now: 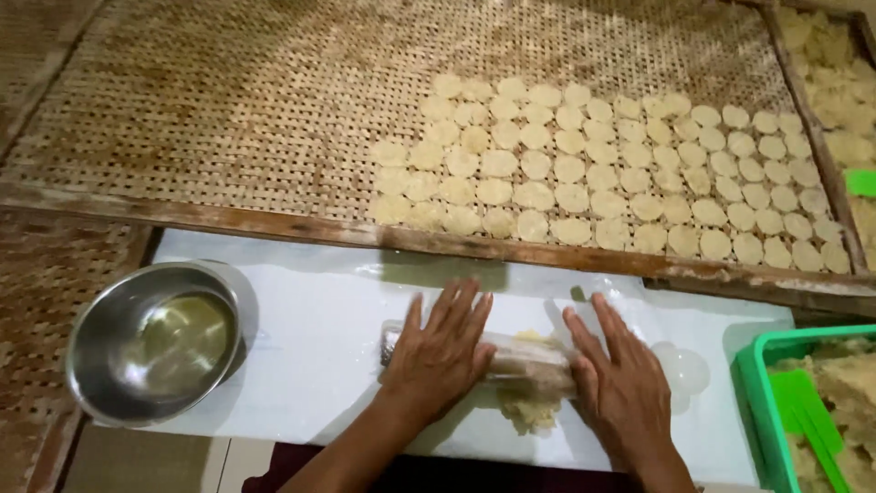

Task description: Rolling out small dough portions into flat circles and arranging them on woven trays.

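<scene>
Hands: the left hand [441, 351] and right hand [623, 379] lie flat, palms down and fingers spread, set apart on the two ends of a clear roller [511, 358]; neither is closed around it.
Dough: a pale lump of dough [529, 406] sits under the roller between the hands, partly pressed out on a white sheet [310, 347].
Done so far: rows of flat round pieces [602, 173] fill roughly the right half of the woven drying tray [228, 110] just beyond the hands, judging by how they lie.
Left to do: the tray's left half is bare weave, and the lump under the roller looks only partly flattened.
Bowl: a steel bowl [155, 340] stands to the left of the left hand, holding a shallow pool of clear, yellowish liquid.
Crate: a green crate [750, 383] to the right of the right hand holds a heap of the same pale dough and a green scraper [808, 411].
Further tray: a second tray [835, 82] at far right carries more pale pieces, loosely laid.
</scene>
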